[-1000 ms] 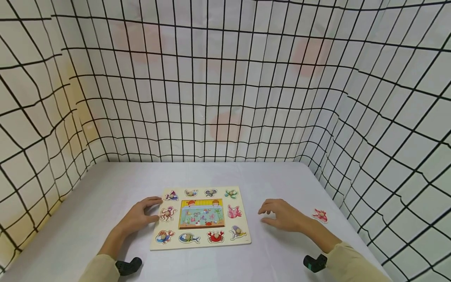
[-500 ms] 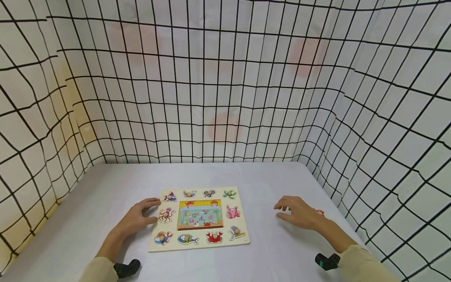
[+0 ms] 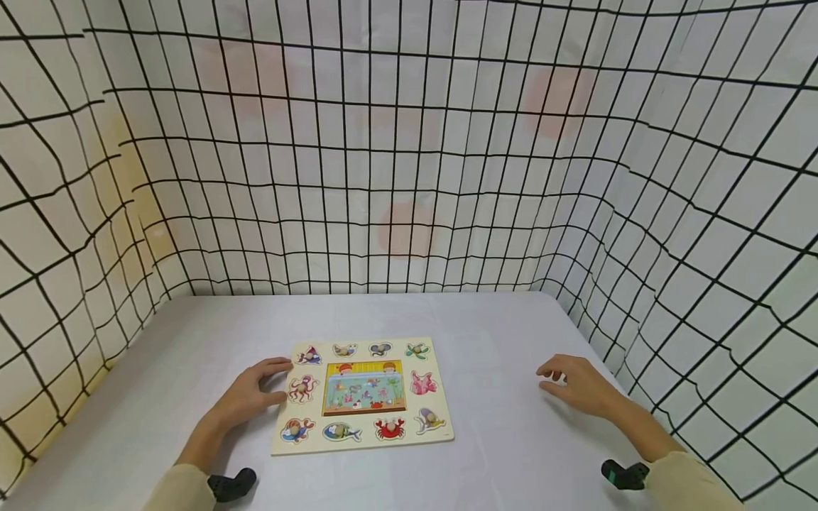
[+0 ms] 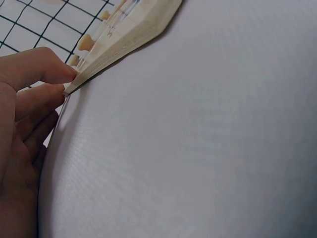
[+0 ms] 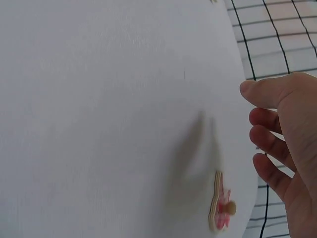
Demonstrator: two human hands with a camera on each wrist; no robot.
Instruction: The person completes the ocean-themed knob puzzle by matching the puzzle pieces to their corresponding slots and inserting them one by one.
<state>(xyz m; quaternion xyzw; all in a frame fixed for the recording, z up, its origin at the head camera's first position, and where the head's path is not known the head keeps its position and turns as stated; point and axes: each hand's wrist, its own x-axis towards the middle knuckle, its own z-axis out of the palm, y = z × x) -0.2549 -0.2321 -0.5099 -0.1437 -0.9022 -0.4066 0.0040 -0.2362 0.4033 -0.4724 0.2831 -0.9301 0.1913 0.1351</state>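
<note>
A wooden peg puzzle board (image 3: 441,419) with sea-creature pieces lies on the table. Most shapes around its rim bear a wooden knob; the pink shape (image 3: 423,383) at the right shows none. My left hand (image 3: 246,394) touches the board's left edge, thumb and fingers spread apart; the left wrist view has the fingertips at the edge of the board (image 4: 143,37). Away to the right, my right hand (image 3: 581,387) hovers over the table, fingers loosely bent, holding nothing. Below it in the right wrist view lies a pink-red knobbed puzzle piece (image 5: 221,206), hidden from the head view.
A white sheet covers the table (image 3: 492,319). White walls with a black grid net (image 3: 396,177) rise at the back and both sides. Dark wrist devices sit at the left cuff (image 3: 232,485) and right cuff (image 3: 625,475).
My right hand has moved rightward, away from the board, and now covers the loose red piece in the head view. The left hand stays at the board's edge.
</note>
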